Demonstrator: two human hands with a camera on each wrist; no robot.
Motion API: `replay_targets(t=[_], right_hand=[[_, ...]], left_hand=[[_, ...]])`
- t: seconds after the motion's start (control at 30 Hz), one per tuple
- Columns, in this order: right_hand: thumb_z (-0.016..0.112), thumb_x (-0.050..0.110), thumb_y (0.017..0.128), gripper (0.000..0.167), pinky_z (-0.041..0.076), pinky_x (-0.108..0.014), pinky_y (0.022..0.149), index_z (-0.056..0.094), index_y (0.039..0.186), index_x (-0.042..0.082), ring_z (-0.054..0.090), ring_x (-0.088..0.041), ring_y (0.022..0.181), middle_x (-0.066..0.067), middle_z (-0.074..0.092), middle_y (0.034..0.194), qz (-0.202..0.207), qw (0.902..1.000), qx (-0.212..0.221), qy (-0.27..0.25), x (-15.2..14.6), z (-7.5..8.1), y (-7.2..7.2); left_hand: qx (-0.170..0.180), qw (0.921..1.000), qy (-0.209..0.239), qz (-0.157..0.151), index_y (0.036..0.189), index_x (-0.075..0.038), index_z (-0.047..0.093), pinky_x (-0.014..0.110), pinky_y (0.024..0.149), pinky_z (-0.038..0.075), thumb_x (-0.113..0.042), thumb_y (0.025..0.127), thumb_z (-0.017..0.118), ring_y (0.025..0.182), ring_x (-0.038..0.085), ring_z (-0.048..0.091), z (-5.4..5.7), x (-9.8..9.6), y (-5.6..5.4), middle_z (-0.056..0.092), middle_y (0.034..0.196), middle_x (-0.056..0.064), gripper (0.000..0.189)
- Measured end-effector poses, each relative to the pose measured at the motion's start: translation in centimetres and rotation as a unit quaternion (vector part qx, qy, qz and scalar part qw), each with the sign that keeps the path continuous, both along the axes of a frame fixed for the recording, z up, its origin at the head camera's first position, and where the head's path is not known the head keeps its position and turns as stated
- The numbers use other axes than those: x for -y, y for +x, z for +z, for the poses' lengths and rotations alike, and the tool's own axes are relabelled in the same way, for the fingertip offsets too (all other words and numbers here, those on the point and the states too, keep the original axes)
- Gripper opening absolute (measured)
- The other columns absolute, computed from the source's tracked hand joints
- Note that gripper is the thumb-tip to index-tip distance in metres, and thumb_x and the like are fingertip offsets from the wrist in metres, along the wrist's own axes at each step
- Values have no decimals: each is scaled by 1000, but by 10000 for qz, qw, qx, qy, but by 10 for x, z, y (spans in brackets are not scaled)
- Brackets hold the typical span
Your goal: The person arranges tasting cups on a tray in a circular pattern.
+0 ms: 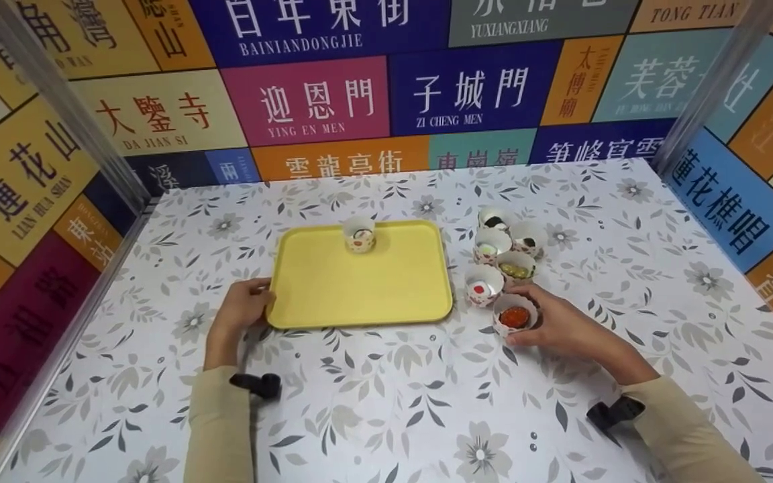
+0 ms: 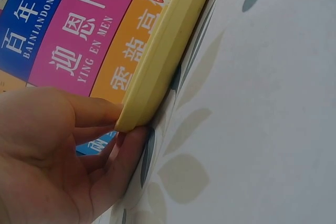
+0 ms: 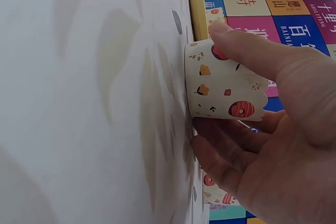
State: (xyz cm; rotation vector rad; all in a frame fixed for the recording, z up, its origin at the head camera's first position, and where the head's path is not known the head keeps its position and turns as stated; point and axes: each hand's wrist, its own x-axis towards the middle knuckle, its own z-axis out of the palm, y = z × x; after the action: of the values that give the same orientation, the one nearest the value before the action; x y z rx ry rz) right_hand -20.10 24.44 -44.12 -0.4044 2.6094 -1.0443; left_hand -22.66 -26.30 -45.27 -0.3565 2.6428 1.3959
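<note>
My left hand (image 1: 241, 312) pinches the near-left edge of a yellow tray (image 1: 333, 288), thumb above and fingers beneath in the left wrist view. One paper baking cup (image 1: 359, 235) stands on the tray near its far edge. To the right of the tray, my right hand (image 1: 564, 325) grips a patterned paper baking cup (image 3: 226, 87) with something orange-red inside. In the right wrist view, this cup's base is at the tabletop, with the thumb on one side and fingers on the other.
Several similar cups cluster just beyond the right hand, among them a cup with a red spot (image 1: 484, 288) and a cup with green pieces (image 1: 517, 268). The table has a floral cloth (image 1: 359, 389). Walls of coloured name panels (image 1: 319, 97) bound it at the back and sides.
</note>
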Motion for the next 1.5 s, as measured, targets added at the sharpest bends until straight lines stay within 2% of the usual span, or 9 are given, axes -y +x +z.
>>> replay_targets(t=[0.13, 0.23, 0.37, 0.63, 0.8, 0.97, 1.27, 1.33, 1.5], right_hand=[[84, 36, 80, 79, 44, -52, 103, 45, 145, 14, 57, -34, 124, -16, 59, 136, -38, 10000, -24, -14, 1, -1, 0], [83, 36, 81, 71, 44, -47, 101, 50, 139, 15, 58, -30, 121, -12, 61, 134, -50, 10000, -66, -29, 1, -1, 0], [82, 36, 82, 63, 43, -48, 102, 53, 135, 16, 56, -30, 123, -10, 60, 137, -66, 9999, -86, -64, 1, -1, 1], [82, 33, 83, 58, 43, -46, 100, 56, 132, 18, 58, -27, 119, -8, 59, 136, -23, 9995, -258, -158, 5, 0, 3], [83, 33, 82, 59, 43, -49, 103, 57, 132, 16, 57, -31, 123, -10, 59, 137, -15, 9993, -338, -152, 8, 2, 6], [82, 33, 83, 58, 46, -47, 98, 57, 132, 15, 58, -32, 120, -13, 57, 141, 6, 9986, -519, -87, 9, 7, 8], [82, 34, 83, 61, 46, -51, 100, 56, 134, 14, 55, -35, 125, -16, 54, 144, 21, 9989, -476, 21, 19, 10, 12], [82, 33, 83, 60, 45, -52, 101, 56, 134, 14, 54, -36, 127, -17, 54, 143, 29, 9986, -519, 25, 21, 10, 14], [83, 32, 81, 58, 47, -47, 95, 59, 132, 17, 58, -32, 119, -12, 60, 135, 12, 9980, -634, 46, 29, 9, 18]], left_hand=[[-84, 9999, -144, -29, 140, 5, 54, 22, 69, 53, -9, 100, 49, 92, 20, 68, -1, 0, 1, 62, 129, 31, 43], [-73, 9998, -177, -46, 141, 5, 53, 23, 70, 52, -9, 101, 49, 92, 21, 68, -2, 1, 1, 62, 130, 31, 43], [-11, 10000, -76, -46, 143, 6, 51, 24, 70, 54, -9, 100, 48, 92, 22, 69, -2, 2, 1, 60, 132, 33, 45], [100, 9999, -65, -117, 146, 4, 48, 29, 80, 55, -10, 103, 47, 115, 37, 64, 0, 2, 2, 56, 138, 31, 45], [115, 9999, -10, -83, 146, 4, 47, 27, 75, 56, -9, 102, 48, 107, 33, 68, 1, 0, 2, 57, 136, 32, 46], [145, 9999, 55, -47, 146, 4, 47, 25, 72, 56, -9, 102, 47, 100, 26, 69, 1, 1, 1, 58, 136, 31, 46], [214, 9997, 128, 14, 145, 3, 49, 25, 69, 57, -8, 101, 47, 90, 19, 69, 2, 2, 1, 59, 134, 30, 46], [221, 9997, 120, -43, 146, 3, 48, 26, 69, 57, -9, 102, 47, 91, 19, 69, 2, 2, 1, 59, 135, 30, 46], [108, 9999, -10, -89, 145, 3, 50, 25, 73, 54, -8, 101, 47, 100, 25, 67, 1, 2, 0, 59, 134, 30, 45]])
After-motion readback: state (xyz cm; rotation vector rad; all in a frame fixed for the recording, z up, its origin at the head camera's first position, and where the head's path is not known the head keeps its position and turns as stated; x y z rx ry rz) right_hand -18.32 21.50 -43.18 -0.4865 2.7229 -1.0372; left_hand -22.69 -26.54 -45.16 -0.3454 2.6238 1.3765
